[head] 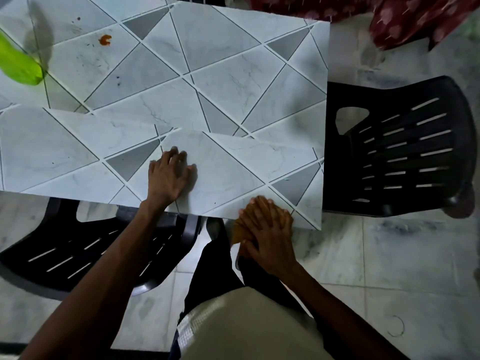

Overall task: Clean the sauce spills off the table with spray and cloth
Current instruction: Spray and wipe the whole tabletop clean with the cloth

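Note:
The table (233, 81) has a pale marble-pattern top with grey triangles. An orange-red sauce blob (105, 40) lies at its far left, with small dark specks (118, 83) nearer the middle left. A bright green spray bottle (18, 64) stands at the left edge, only partly in view. My left hand (170, 175) rests flat on the table near its front edge, fingers spread. My right hand (265, 232) is at the front right edge of the table and holds an orange-brown cloth (237, 236), which is mostly hidden under the hand.
A black slatted plastic chair (405, 149) stands to the right of the table. Another black chair (72, 253) sits under the front edge at left. Red patterned fabric (405, 19) lies at the top right. The floor is pale tile.

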The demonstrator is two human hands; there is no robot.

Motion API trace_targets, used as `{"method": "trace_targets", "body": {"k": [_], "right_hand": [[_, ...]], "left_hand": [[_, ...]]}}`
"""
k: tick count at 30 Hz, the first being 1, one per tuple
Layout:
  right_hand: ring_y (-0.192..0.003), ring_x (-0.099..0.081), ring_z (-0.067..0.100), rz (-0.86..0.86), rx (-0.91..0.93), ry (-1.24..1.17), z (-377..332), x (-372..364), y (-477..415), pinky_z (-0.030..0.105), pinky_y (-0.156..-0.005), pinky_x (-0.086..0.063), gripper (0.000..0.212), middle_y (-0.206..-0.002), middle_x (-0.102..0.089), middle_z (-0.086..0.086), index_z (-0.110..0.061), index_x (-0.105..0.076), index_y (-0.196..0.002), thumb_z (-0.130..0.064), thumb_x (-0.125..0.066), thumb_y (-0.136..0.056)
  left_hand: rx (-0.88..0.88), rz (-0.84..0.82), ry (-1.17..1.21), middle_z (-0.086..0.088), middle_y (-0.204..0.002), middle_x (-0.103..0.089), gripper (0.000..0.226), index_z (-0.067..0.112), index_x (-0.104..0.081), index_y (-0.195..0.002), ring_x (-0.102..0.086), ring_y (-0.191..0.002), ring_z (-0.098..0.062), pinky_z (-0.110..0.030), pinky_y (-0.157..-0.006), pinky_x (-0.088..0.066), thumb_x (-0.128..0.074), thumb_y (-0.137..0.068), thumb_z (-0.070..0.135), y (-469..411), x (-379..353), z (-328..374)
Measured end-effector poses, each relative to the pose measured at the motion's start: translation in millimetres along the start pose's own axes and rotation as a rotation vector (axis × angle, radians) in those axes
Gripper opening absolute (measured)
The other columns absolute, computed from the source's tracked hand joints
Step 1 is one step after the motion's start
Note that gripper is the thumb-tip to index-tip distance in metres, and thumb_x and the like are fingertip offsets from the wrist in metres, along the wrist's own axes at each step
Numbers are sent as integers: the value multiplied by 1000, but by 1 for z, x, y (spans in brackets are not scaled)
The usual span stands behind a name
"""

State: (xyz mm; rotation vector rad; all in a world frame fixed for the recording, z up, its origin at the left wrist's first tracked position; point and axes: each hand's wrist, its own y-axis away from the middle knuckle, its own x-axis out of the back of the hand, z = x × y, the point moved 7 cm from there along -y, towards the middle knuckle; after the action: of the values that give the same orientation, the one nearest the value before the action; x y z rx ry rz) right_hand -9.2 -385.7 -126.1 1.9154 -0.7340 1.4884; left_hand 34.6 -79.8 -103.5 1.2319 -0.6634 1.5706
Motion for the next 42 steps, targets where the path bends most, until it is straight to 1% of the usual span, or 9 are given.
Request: {"method": "trace_targets", "body": {"k": [4,10,14,21,27,30,33,38,42], "right_hand": [[-155,-12,31,-16,-30,7,22,8,2,63,-114,-19,79,-169,-13,-4,-41,-28,-156,-54,-57,-84],[-154,-14,33,12,-343,-9,24,13,-4,61,-117,-17,75,-168,-16,-2,-35,-28,-157,-62,-46,-90],[-152,-12,41,26,-521,-47,-20,7,-44,66,-116,-15,78,-168,-16,4,-28,-26,-158,-61,-40,-89],[-154,-10,39,39,-346,-88,-174,-13,-182,63,-119,-9,76,-167,-21,6,-28,-31,-157,-59,-37,-88],[-153,-12,38,-19,-98,-46,-324,-27,-243,65,-118,-9,72,-165,-26,2,-27,-35,-154,-56,-36,-89],[-148,-27,35,57,-113,-71,-298,-24,-214,61,-115,-24,66,-158,-38,1,-30,-46,-146,-50,-51,-84],[-143,-31,33,109,-388,-120,-223,-16,-173,61,-111,-28,66,-156,-36,-1,-38,-43,-142,-49,-56,-78],[-151,-12,42,91,-812,-184,-146,-1,-194,69,-115,-12,83,-166,-16,6,-31,-28,-156,-67,-26,-81],[-151,-18,39,110,-622,-143,-223,-9,-294,67,-115,-15,80,-162,-26,8,-31,-41,-150,-65,-39,-77]], "left_hand": [[-31,-14,-13,-8,-148,-44,64,18,-52,-136,-50,-126,-31,-49,-103,-33,-30,-92,59,1,1,-1],[-51,-112,122,-7,-154,-40,79,16,-52,-139,-41,-138,-25,-50,-110,-32,-24,-86,67,0,10,-8],[-128,-112,230,-11,-142,-55,77,8,-60,-132,-48,-134,-24,-42,-111,-37,-30,-86,61,6,32,-34],[-148,51,137,-17,-131,-61,53,4,-62,-127,-58,-119,-34,-40,-101,-45,-44,-93,41,39,68,-170],[-12,106,70,-15,-147,-46,58,7,-50,-139,-43,-135,-36,-48,-109,-39,-45,-95,45,62,89,-300],[-1,86,44,-14,-150,-43,59,9,-46,-142,-39,-139,-36,-49,-110,-37,-43,-96,47,61,93,-321],[16,88,60,-15,-148,-45,60,9,-49,-140,-41,-137,-35,-48,-108,-38,-42,-96,49,59,96,-321],[101,61,84,-12,-151,-44,64,10,-50,-141,-36,-140,-36,-49,-112,-31,-35,-93,50,58,92,-317],[105,60,79,-11,-152,-42,62,11,-48,-142,-35,-142,-35,-50,-115,-29,-32,-94,46,56,89,-318]]}}
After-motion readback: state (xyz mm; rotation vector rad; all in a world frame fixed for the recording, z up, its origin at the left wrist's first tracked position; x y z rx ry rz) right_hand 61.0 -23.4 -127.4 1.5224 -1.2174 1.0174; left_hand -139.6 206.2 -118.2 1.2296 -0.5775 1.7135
